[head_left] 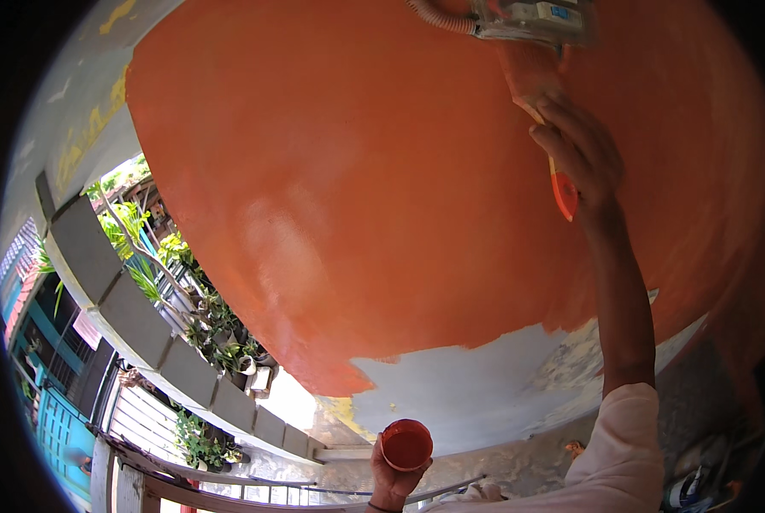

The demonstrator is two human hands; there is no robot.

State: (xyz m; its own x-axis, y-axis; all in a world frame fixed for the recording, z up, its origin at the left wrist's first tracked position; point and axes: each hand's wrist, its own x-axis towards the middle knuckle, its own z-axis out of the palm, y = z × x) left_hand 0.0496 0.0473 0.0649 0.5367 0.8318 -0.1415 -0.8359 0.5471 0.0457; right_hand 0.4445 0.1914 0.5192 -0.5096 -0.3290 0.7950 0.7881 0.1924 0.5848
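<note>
My right hand (589,154) is raised to the upper right, its fingers closed around a flat paintbrush (564,195). The brush handle ends in red below the hand, and the bristle end is up against the orange-painted wall (357,171), just under a fixture. Low in the middle, my left hand (391,480) grips a small round cup of paint (406,446), its reddish-orange contents facing up. Orange covers most of the wall with a wet sheen. Along its lower part lies a bare grey-white patch (459,385) with a ragged edge.
An electric meter box (536,19) with a ribbed conduit (441,17) is mounted at the top of the wall. To the left run a grey block ledge (139,321), potted plants (229,342) and a turquoise gate (62,427). A wooden railing (237,500) crosses the bottom.
</note>
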